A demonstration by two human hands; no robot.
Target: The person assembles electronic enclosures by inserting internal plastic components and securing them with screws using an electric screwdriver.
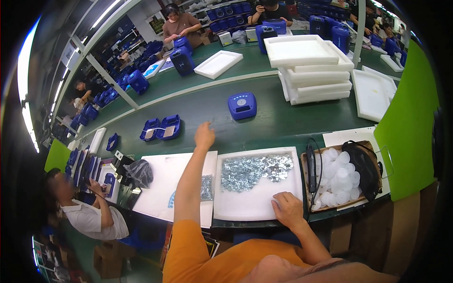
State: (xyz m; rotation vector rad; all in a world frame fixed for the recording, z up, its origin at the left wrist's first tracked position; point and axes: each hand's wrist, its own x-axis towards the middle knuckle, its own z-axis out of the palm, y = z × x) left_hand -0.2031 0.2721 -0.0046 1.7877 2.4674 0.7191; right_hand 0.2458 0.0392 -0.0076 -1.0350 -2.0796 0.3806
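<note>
My left hand (205, 136) reaches out over the green bench, with its fingers partly stretched and nothing visible in them. Beyond it to the right lies a blue squarish device (242, 105) with a grey round panel on its face, apart from the hand. My right hand (288, 209) rests over the near right part of a white foam tray (245, 207), fingers loosely bent and apart, with nothing visible in them. Small shiny metal parts (252, 172) lie spread across the far half of that tray.
An opened blue housing (168, 127) lies at the left. Stacked white foam trays (316, 70) stand at the back right. A box of translucent plastic caps (337, 179) sits beside a black electric screwdriver (311, 167). A co-worker (96, 214) works at the left.
</note>
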